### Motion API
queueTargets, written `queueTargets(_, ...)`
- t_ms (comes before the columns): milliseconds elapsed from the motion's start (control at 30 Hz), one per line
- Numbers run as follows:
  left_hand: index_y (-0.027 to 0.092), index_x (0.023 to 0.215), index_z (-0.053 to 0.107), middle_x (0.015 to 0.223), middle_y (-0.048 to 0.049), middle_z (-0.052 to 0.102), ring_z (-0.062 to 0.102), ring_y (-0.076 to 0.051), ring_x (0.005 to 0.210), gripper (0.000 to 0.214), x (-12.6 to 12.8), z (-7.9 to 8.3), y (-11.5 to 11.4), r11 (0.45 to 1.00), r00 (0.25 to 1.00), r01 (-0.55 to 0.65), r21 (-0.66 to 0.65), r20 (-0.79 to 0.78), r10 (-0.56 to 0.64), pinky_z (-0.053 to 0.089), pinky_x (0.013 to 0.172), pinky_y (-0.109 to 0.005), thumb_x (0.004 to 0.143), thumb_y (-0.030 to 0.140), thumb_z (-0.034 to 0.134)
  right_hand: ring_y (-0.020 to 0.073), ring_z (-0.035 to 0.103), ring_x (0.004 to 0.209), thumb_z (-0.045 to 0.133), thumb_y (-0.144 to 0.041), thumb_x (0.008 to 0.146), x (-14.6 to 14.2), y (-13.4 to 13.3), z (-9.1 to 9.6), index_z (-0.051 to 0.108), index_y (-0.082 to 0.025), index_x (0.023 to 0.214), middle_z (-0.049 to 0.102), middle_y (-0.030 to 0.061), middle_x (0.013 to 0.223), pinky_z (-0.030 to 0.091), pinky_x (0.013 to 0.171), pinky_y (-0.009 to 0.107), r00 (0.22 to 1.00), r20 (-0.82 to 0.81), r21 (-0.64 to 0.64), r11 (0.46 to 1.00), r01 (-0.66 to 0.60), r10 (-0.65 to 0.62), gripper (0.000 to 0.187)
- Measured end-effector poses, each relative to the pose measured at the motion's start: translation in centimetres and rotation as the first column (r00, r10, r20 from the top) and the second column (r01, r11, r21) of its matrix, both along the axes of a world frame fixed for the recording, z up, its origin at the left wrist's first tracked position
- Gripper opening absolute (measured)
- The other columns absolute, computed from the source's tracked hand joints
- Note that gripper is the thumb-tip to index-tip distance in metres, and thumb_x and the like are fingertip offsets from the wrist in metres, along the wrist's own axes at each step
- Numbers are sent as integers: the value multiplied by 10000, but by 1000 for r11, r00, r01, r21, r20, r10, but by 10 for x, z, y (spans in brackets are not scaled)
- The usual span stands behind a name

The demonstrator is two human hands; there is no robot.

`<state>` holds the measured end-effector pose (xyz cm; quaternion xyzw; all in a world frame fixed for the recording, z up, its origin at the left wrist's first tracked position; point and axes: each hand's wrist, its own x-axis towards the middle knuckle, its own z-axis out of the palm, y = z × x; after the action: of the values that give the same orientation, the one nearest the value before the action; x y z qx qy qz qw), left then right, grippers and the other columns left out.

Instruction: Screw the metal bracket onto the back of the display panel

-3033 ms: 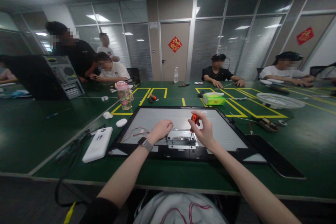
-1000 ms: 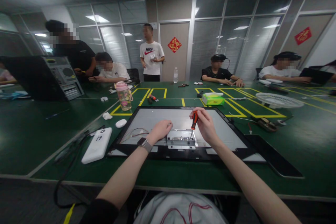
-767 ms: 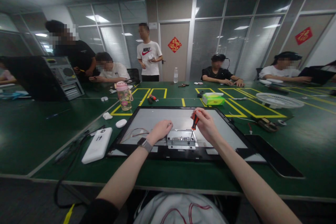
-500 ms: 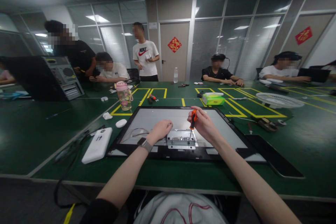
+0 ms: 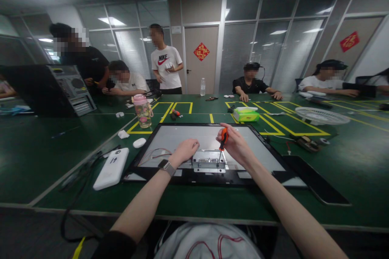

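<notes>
A flat display panel [image 5: 170, 133] with a black frame lies on the green table before me. On its near middle part sits a silver metal bracket [image 5: 200, 165] with holes along it. My right hand [image 5: 234, 141] is closed around the handle of an orange and black screwdriver [image 5: 224, 138]. The shaft points down and its tip meets the right part of the bracket. My left hand [image 5: 185, 150], wearing a watch [image 5: 167, 166] on its wrist, lies at the bracket's left end, fingers curled against it; the fingertips are partly hidden. Thin wires [image 5: 158, 153] lie left of that hand.
Left of the panel lie a white power bank [image 5: 112, 169], a white round case [image 5: 139, 143] and black cables. A pink-lidded bottle [image 5: 142, 111] and a green tissue pack [image 5: 246, 114] stand beyond. A dark slab [image 5: 319, 182] lies right. Several people are around the table.
My hands, the screwdriver and the bracket keep nearly the same places; the view has shifted slightly. Across the table, a person in black has moved one hand forward onto the tabletop.
</notes>
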<state>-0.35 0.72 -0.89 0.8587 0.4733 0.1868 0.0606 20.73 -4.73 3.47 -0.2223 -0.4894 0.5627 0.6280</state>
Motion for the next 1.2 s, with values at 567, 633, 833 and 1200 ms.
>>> queueTargets(567,179,988,664,989,-84,683,619,-214,938,303,-1,-1,1,1000,1000,-4,-3,2,4,462,852,-301,938,270,379,135,576,696,671,-439,784,2,1,-2,650,-270,1045,622,3,795,515,769,320,1000,5,-4,1000,3,-3,312)
queueTargets(633,179,989,664,986,-84,683,621,-214,934,303,-1,-1,0,1000,1000,-9,-5,-2,9,462,850,-302,937,267,379,129,576,688,645,-433,807,2,1,-1,663,-253,1012,623,6,798,508,735,299,1000,3,18,1000,-3,3,274)
queueTargets(833,172,980,664,984,-91,682,618,-218,925,304,0,1,-1,1000,1000,-10,-5,-7,10,462,841,-305,935,267,379,167,614,769,703,-413,750,0,-2,2,673,-240,1036,678,40,890,497,750,324,995,57,49,996,74,-77,336)
queueTargets(1200,176,965,657,987,-84,681,614,-210,935,295,0,1,0,1000,1000,-6,-14,3,6,457,851,-296,934,264,377,137,587,712,800,-386,639,5,5,-4,658,-265,785,634,-21,786,509,822,365,994,-12,25,994,109,-109,237)
